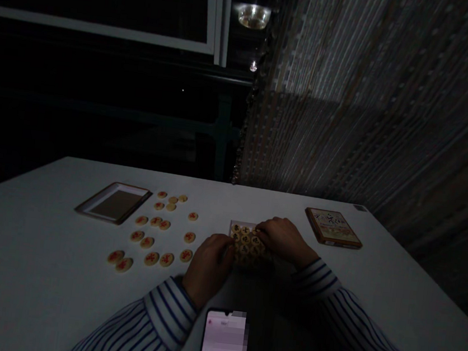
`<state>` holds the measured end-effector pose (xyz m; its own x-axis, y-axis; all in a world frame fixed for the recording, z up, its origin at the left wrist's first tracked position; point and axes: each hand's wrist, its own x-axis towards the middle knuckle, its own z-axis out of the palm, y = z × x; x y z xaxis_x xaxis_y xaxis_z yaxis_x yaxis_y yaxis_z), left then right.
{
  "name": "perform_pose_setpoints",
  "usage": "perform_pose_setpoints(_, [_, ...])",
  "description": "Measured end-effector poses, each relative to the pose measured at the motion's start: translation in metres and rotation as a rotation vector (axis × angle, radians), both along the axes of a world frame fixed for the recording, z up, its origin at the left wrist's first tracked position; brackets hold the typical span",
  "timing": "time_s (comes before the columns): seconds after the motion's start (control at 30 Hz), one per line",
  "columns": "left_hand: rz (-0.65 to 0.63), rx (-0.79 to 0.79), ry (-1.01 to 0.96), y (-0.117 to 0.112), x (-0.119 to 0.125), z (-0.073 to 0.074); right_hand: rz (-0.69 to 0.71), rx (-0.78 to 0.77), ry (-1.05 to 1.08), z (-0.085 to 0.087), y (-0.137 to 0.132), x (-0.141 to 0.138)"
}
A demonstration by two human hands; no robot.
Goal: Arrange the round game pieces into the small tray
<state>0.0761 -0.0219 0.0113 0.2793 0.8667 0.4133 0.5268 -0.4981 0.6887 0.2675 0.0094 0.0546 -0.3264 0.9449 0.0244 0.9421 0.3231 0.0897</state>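
Between my hands is a shallow box (239, 222) packed with rows of round wooden Chinese chess pieces (245, 239) that carry dark characters. My left hand (209, 265) is closed at the left side of this box, its thumb and fingers curled on the edge. My right hand (286, 240) comes over the right side with bent fingers, the fingertips pressed on a piece in the top right corner. Part of the box's right and near side is hidden by the hand and by shadow. To the left, several red-marked Chinese chess pieces (151, 258) lie scattered, a few with blank faces up.
An open, shallow tray or lid (86, 210) lies at the far left of the white table (38, 266). A flat box with a printed cover (335, 227) is at the far right. A lit phone (223, 343) is near me. A bead curtain (316, 123) hangs behind.
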Motion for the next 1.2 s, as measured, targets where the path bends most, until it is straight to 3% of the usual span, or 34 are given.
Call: perform_pose_setpoints(1.2, [-0.005, 0.015, 0.026, 0.0004, -0.0001, 0.0007, 0.026, -0.031, -0.082, 0.0040, -0.0008, -0.0011])
